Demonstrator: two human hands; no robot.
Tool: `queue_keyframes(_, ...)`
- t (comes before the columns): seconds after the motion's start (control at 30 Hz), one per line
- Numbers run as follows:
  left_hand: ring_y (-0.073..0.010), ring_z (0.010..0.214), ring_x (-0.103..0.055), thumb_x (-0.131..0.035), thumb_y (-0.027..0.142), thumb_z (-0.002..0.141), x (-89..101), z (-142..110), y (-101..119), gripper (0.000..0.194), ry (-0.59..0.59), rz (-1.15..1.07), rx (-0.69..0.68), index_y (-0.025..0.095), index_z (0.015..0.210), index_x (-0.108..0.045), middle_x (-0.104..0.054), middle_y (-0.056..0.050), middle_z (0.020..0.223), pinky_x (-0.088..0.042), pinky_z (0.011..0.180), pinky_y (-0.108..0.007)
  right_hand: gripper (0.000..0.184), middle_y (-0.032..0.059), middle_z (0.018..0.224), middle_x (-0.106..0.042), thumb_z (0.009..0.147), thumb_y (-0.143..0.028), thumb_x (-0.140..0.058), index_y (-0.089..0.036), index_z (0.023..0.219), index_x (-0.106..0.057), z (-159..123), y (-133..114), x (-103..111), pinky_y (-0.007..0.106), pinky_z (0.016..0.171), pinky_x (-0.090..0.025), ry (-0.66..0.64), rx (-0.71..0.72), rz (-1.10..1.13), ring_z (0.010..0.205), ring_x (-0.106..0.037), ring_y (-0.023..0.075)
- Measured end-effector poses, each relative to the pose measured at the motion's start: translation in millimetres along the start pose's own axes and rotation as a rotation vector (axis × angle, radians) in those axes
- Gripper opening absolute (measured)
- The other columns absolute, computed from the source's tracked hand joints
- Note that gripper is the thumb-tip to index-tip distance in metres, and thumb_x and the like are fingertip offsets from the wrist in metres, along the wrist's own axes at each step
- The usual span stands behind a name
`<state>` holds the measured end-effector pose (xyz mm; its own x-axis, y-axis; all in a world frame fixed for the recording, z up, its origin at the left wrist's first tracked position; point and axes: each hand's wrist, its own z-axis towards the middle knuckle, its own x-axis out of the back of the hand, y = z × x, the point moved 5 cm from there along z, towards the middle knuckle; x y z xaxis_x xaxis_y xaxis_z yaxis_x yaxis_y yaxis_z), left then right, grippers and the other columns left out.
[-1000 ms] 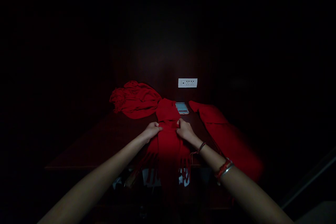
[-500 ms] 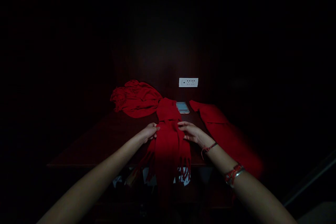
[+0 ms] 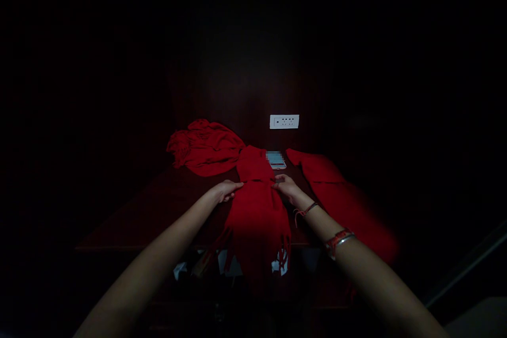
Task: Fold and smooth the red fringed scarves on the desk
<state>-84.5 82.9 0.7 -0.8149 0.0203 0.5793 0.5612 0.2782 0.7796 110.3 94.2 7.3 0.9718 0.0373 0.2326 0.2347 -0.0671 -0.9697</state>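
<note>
While the bare L hand (image 3: pixel 227 190) pinches the L edge of the long red fringed cloth scarf (image 3: pixel 257 214) btwn thumb & curled fingers, the bare R hand (image 3: pixel 288 189) is at its R edge; can't tell if it grips. Scarf's mid dark reddish-brown table (image 3: pixel 158 216), fringe over front edge, btwn bunched red cloth (image 3: pixel 212 149) (L) & flat red cloth (image 3: pixel 340 195) (R).

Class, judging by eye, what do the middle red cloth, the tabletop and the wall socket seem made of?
Middle red cloth: soft, matt fabric, draping and fringed; fibre unclear.
Tabletop: perhaps wood, a dark reddish board; too dim to judge grain or finish.
Wall socket: probably plastic, smooth and evenly white.
</note>
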Motion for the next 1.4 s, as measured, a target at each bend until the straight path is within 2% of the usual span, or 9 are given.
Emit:
queue_keyframes(0.13, -0.0028, 0.03, -0.029, -0.058, 0.037, 0.063, -3.3, 15, 2, 0.026, 0.092, -0.073, -0.013, 0.014, 0.057, -0.05, -0.037, 0.007, 0.037, -0.018, 0.032, -0.016, 0.037, -0.0086, 0.047, -0.042, 0.058, -0.002, -0.044, -0.017, 0.091, -0.041, 12, 6, 2, 0.017, 0.04, -0.034, 0.036, -0.02, -0.062, 0.037, -0.04, 0.0061)
queue_keyframes(0.23, -0.0032, 0.03, -0.029, -0.058, 0.033, 0.064, -5.6, 21, -2, 0.024, 0.146, -0.087, -0.033, 0.014, 0.054, -0.049, -0.037, 0.007, 0.036, -0.02, 0.032, -0.017, 0.038, -0.0058, 0.056, -0.047, 0.056, -0.009, -0.053, -0.018, 0.091, -0.042, 16, 11, 8, 0.018, 0.045, -0.036, 0.076, 0.018, -0.136, 0.045, -0.045, 0.0076)
queue_keyframes(0.33, -0.0046, 0.033, -0.035, -0.057, 0.032, 0.064, -5.2, 26, -6, 0.023, 0.183, -0.062, -0.053, 0.014, 0.051, -0.049, -0.04, 0.006, 0.037, -0.025, 0.035, -0.017, 0.046, -0.0014, 0.07, -0.053, 0.051, -0.013, -0.059, -0.018, 0.095, -0.044, 18, 10, 11, 0.019, 0.052, -0.037, 0.095, 0.087, -0.352, 0.057, -0.049, 0.0103)
queue_keyframes(0.5, -0.009, 0.052, -0.05, -0.058, 0.023, 0.061, 5.0, 37, -13, 0.009, 0.271, 0.069, -0.066, 0.017, 0.056, -0.052, -0.055, 0.001, 0.055, -0.034, 0.046, -0.017, 0.044, 0.0029, 0.077, -0.057, 0.058, -0.006, -0.046, -0.019, 0.1, -0.046, 16, 2, 18, 0.02, 0.056, -0.037, 0.2, 0.264, -0.686, 0.066, -0.053, 0.014)
queue_keyframes(0.6, -0.0128, 0.061, -0.054, -0.058, 0.022, 0.058, 7.5, 38, -16, 0.007, 0.287, 0.164, -0.064, 0.018, 0.056, -0.053, -0.059, -0.001, 0.062, -0.035, 0.05, -0.019, 0.045, 0.0054, 0.079, -0.058, 0.061, -0.008, -0.044, -0.019, 0.104, -0.044, 16, 8, 18, 0.021, 0.057, -0.037, 0.162, 0.281, -0.784, 0.069, -0.055, 0.0161)
queue_keyframes(0.7, -0.0142, 0.063, -0.055, -0.057, 0.026, 0.058, 3.1, 38, -15, 0.009, 0.265, 0.22, -0.072, 0.018, 0.057, -0.053, -0.059, -0.001, 0.064, -0.035, 0.051, -0.019, 0.047, 0.0079, 0.086, -0.058, 0.063, -0.017, -0.049, -0.018, 0.11, -0.041, 23, 15, 15, 0.023, 0.06, -0.039, 0.089, 0.198, -0.783, 0.075, -0.056, 0.0182)
queue_keyframes(0.9, -0.0134, 0.067, -0.056, -0.055, 0.035, 0.061, 3.3, 43, -9, 0.019, 0.285, 0.257, -0.093, 0.019, 0.07, -0.05, -0.06, -0.002, 0.075, -0.037, 0.052, -0.019, 0.047, 0.0072, 0.088, -0.058, 0.06, -0.016, -0.053, -0.017, 0.107, -0.045, 41, 10, 16, 0.022, 0.06, -0.04, 0.184, 0.105, -0.606, 0.073, -0.056, 0.0165)
queue_keyframes(1.17, -0.0173, 0.076, -0.055, -0.046, 0.024, 0.068, -0.1, 28, -7, 0.022, 0.391, 0.427, -0.17, 0.024, 0.089, -0.044, -0.057, -0.003, 0.087, -0.039, 0.058, -0.025, 0.035, 0.0025, 0.078, -0.059, 0.061, -0.007, -0.042, -0.02, 0.091, -0.052, 32, 16, 17, 0.02, 0.06, -0.038, 0.289, 0.233, -0.639, 0.069, -0.055, 0.0141)
queue_keyframes(1.4, -0.0147, 0.076, -0.052, -0.045, 0.032, 0.07, -6.4, 29, -3, 0.018, 0.392, 0.521, -0.403, 0.021, 0.085, -0.045, -0.055, -0.002, 0.082, -0.038, 0.063, -0.023, 0.045, 0.0064, 0.088, -0.059, 0.061, -0.02, -0.054, -0.019, 0.105, -0.046, 42, 11, 6, 0.024, 0.066, -0.039, 0.112, 0.274, -0.709, 0.079, -0.055, 0.0184)
